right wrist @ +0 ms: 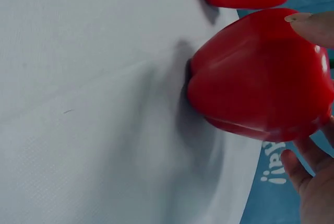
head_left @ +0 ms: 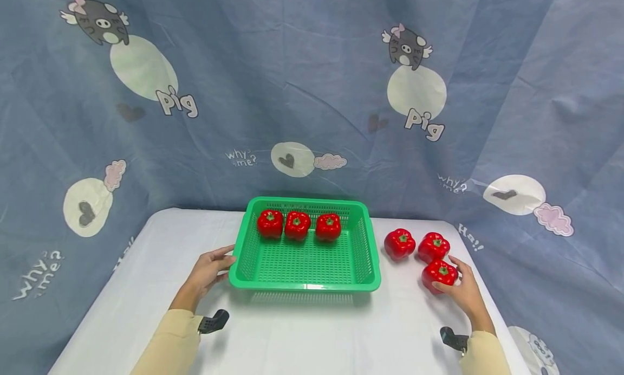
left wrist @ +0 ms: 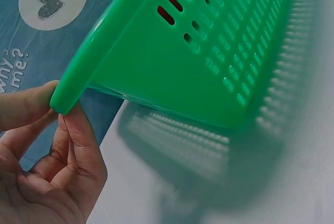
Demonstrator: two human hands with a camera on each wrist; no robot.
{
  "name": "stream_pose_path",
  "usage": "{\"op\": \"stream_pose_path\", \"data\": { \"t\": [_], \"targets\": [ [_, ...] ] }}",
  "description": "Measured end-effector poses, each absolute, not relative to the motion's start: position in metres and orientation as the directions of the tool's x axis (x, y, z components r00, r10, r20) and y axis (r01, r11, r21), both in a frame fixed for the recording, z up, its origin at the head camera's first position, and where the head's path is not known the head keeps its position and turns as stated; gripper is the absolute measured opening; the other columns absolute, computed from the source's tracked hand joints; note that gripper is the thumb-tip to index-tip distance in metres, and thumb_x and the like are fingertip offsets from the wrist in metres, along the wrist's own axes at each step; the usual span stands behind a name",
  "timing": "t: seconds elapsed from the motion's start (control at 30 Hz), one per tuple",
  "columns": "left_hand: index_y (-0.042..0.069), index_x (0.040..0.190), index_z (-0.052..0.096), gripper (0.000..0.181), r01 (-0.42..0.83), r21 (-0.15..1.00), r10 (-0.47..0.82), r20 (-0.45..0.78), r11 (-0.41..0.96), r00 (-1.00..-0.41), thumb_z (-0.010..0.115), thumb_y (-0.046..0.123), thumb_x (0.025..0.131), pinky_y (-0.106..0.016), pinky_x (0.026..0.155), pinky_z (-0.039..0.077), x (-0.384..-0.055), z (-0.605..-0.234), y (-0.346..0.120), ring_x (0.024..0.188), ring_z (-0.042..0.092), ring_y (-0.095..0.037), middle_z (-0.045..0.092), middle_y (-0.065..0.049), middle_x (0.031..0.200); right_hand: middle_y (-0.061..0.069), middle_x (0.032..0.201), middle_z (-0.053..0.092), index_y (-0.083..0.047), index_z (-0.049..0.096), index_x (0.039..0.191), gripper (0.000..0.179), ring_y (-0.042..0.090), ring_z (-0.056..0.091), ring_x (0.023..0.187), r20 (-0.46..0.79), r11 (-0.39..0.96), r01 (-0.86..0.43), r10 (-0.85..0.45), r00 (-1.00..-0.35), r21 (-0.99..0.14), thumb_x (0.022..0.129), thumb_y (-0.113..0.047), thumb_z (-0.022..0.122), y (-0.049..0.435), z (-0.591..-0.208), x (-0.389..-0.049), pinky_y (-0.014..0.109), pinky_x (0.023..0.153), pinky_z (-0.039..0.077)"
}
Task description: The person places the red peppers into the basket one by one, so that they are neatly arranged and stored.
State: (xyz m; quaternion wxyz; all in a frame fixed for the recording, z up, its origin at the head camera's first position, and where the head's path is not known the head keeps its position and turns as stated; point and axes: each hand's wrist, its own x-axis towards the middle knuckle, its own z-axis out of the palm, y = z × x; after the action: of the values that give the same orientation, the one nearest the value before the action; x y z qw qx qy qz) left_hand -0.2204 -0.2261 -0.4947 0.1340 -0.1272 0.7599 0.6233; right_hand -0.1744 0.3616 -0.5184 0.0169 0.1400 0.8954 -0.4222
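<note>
My left hand (head_left: 206, 272) pinches the left rim of a green plastic basket (head_left: 304, 286) between thumb and fingers; the left wrist view shows the thumb and fingers meeting at the basket's rim (left wrist: 78, 72). Inside, three red bell peppers (head_left: 297, 226) line the back wall. Over on the right side, my right hand (head_left: 463, 292) holds a red bell pepper (head_left: 434, 278) with its green stem up. In the right wrist view the thumb lies on one side of this pepper (right wrist: 255, 78) and the fingers curve round the other.
Two more red bell peppers, one nearer the basket (head_left: 400, 245) and one just behind the held pepper (head_left: 433, 248), sit on the white-covered table (head_left: 312, 342). A blue printed curtain (head_left: 312, 93) hangs behind the table. Each wrist wears a small black device.
</note>
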Motion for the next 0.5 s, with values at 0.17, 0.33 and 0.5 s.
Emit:
{"op": "stream_pose_path", "data": {
  "t": [0.17,0.33,0.5],
  "targets": [
    [0.01,0.136,0.042,0.054,-0.367,0.909,-0.033,-0.368,0.198,-0.929,0.06,0.023,0.087,-0.029,0.077,0.05,-0.22,-0.494,-0.228,0.087,0.058,-0.011,0.055,-0.007,0.106,0.023,0.144,0.018,-0.013,0.014,0.145,0.108,0.048,0.024,0.124,-0.165,0.575,0.281,0.246,-0.955,-0.769,0.064,-0.042,0.078,0.371,-0.538,-0.178,0.062,0.087,0.039],
    [0.009,0.135,0.043,0.052,-0.37,0.909,-0.035,-0.37,0.192,-0.928,0.06,0.021,0.087,-0.029,0.077,0.051,-0.221,-0.495,-0.228,0.086,0.058,-0.011,0.055,-0.007,0.105,0.026,0.142,0.021,-0.007,0.014,0.145,0.099,0.046,0.024,0.125,-0.243,0.566,0.341,0.243,-0.939,-0.75,0.071,-0.036,0.074,0.357,-0.521,-0.17,0.06,0.091,0.038],
    [0.01,0.135,0.044,0.052,-0.367,0.911,-0.033,-0.368,0.189,-0.929,0.06,0.021,0.087,-0.028,0.075,0.05,-0.221,-0.496,-0.228,0.086,0.058,-0.012,0.055,-0.007,0.106,0.027,0.139,0.024,-0.003,0.017,0.143,0.092,0.046,0.026,0.123,-0.24,0.584,0.327,0.224,-0.945,-0.743,0.076,-0.033,0.072,0.354,-0.516,-0.169,0.058,0.093,0.037]
  ]
}}
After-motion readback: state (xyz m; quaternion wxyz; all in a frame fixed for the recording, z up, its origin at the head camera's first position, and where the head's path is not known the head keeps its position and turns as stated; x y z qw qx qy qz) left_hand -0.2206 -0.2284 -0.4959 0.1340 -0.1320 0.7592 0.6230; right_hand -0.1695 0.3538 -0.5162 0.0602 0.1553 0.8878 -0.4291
